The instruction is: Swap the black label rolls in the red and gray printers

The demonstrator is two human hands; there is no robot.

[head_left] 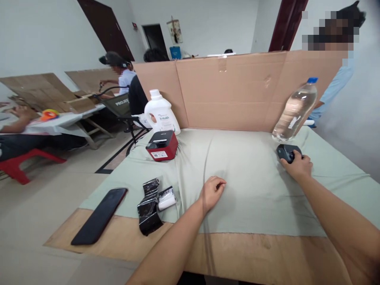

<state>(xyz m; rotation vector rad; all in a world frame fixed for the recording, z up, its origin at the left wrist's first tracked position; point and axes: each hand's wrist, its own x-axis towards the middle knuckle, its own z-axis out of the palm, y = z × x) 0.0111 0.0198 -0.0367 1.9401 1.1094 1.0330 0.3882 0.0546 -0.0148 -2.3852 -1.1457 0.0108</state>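
Note:
My right hand [299,165] is closed on a small dark grey box-shaped device [287,151] at the right of the cloth, fingers over its top and near side. My left hand [212,192] rests on the cloth near the middle, its fingers loosely curled and nothing visible in them. Left of it lie a small white roll [167,200] with a printed wrapper and a crumpled, shiny black strip [149,213]. Farther back stands a red and black box-shaped device [162,146] with a white label on its front.
A white jug [162,113] stands behind the red device, and a clear bottle with a blue cap [295,111] leans at the right. A cardboard panel [228,95] closes off the back. A long dark case [99,217] lies front left. Other people are beyond the table.

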